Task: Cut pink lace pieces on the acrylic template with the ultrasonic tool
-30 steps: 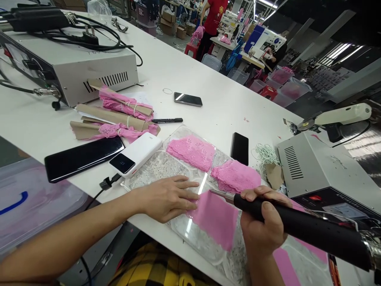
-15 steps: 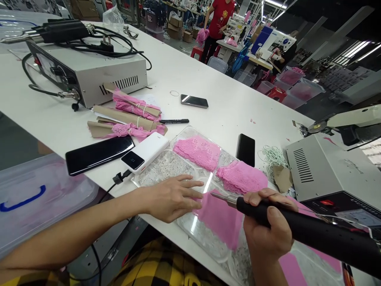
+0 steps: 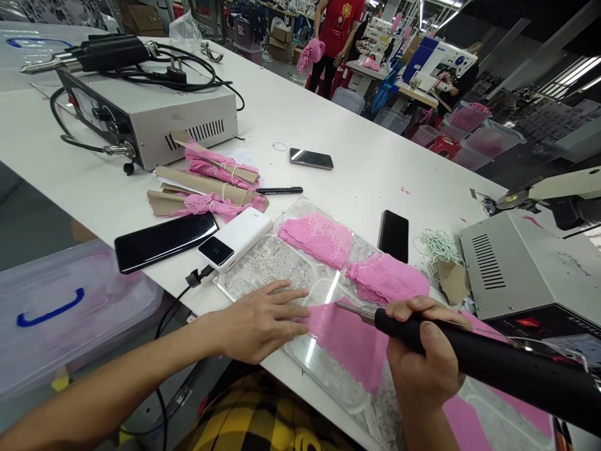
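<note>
My left hand (image 3: 263, 319) lies palm down with its fingers stretched out, the fingertips resting at the left edge of a pink fabric piece (image 3: 350, 344). My right hand (image 3: 422, 351) is wrapped round a thick black handheld tool with a pointed metal tip (image 3: 359, 312). The tip is at the upper edge of the fabric; I cannot tell whether it presses on it. Beneath is a clear plastic template (image 3: 328, 382) over speckled material. Two stacks of pink lace pieces, the left stack (image 3: 317, 238) and the right stack (image 3: 387, 279), lie just beyond my hands.
A white power bank (image 3: 244, 235) and a black phone (image 3: 164, 241) lie left. Tied pink bundles (image 3: 220, 181) are behind them. Grey control boxes stand at the left (image 3: 188, 119) and right (image 3: 516, 269). A person in a red shirt (image 3: 340, 25) stands in the background.
My left hand has drawn back a little to the left, uncovering more of the pink fabric's left corner. The tool stays at the fabric's upper edge. The view has shifted slightly.
</note>
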Demonstrator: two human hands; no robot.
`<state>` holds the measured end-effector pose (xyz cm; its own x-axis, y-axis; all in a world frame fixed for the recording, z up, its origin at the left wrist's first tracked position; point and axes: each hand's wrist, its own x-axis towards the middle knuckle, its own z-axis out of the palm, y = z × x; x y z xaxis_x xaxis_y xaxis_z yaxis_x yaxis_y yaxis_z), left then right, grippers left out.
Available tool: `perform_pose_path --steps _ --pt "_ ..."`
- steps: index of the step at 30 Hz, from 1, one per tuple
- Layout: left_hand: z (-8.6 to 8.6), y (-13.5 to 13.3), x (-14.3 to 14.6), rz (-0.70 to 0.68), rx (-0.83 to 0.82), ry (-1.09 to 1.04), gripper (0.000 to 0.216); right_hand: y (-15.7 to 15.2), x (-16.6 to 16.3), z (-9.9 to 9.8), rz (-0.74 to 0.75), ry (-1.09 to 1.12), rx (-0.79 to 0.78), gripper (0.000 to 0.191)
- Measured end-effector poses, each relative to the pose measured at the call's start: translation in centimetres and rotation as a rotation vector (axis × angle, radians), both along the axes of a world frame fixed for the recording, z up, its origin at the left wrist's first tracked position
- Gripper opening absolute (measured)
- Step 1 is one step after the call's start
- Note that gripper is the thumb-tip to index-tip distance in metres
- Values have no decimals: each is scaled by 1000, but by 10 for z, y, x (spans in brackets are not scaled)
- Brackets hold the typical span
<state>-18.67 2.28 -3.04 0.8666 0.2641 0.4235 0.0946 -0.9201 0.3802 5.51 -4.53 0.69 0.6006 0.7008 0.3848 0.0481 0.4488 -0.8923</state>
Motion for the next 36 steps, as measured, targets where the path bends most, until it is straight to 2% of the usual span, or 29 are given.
perform_pose_path --steps 26,36 --pt "-1 -2 -2 -16 -22 -17 27 -2 -8 5 30 27 -35 9" --pt "-1 -3 -4 -33 4 -52 28 -4 -23 3 144 48 -30 9"
